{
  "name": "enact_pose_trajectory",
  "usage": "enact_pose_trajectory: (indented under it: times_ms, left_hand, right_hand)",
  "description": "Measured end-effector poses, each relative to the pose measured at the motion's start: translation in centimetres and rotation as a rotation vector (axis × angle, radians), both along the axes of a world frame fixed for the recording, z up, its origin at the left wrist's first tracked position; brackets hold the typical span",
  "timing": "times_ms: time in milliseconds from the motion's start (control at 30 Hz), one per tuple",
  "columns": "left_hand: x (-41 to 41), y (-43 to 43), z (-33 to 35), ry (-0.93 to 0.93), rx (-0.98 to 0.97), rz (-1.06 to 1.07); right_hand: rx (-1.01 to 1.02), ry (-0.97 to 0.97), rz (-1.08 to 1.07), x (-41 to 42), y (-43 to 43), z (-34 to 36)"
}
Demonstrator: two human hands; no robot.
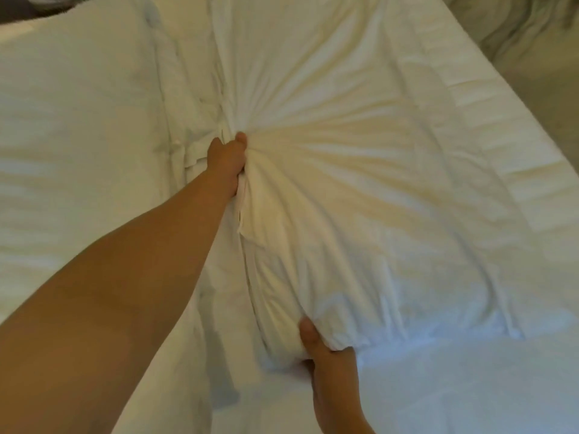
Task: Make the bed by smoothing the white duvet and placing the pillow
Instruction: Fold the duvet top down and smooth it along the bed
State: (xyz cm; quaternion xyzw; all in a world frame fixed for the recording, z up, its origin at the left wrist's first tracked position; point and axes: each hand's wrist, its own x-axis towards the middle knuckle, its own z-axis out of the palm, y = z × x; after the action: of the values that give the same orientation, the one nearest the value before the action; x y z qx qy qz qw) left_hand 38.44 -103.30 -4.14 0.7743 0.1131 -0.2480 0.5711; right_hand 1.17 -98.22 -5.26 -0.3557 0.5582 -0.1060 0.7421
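Observation:
A white pillow point(354, 189) lies across the middle of the bed, its case bunched into folds that fan out from one point. My left hand point(228, 164) grips that bunched edge of the pillow, arm stretched forward from the lower left. My right hand point(329, 364) grips the pillow's near corner, thumb on top and fingers hidden under the fabric. The white duvet point(470, 386) spreads beneath the pillow and toward me, lightly wrinkled.
A second white pillow point(72, 98) lies at the left, next to the one I hold. The bed's right edge point(513, 126) runs diagonally, with a beige floor or fabric point(532, 42) beyond it at the upper right.

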Motion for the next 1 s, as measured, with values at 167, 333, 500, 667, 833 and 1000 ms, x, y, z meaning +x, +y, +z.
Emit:
enact_pose_trajectory:
  times_ms: [167,333,500,667,833,1000]
  left_hand:
    - [2.2,0.2,-0.2,0.211,-0.18,-0.001]
    - [0.5,-0.3,2.7,0.045,-0.059,-0.057]
    - [-1.3,4.1,3.9,-0.139,0.01,-0.043]
    - [-2.0,6.9,0.4,-0.128,0.142,-0.016]
    - [0.1,4.9,2.9,-0.023,0.025,0.029]
    - [1.6,2.7,4.0,-0.055,0.07,0.025]
  right_hand:
    - [0.197,-0.207,-0.236,-0.2,-1.8,2.4]
    - [0.204,-0.076,-0.265,-0.1,-0.4,4.6]
    - [0.051,0.058,-0.182,-1.8,3.0,2.7]
    - [0.124,0.074,-0.186,-2.1,3.4,1.7]
    - [0.199,0.175,-0.222,-1.4,2.9,1.0]
    - [0.277,0.09,-0.195,-1.6,2.6,1.5]
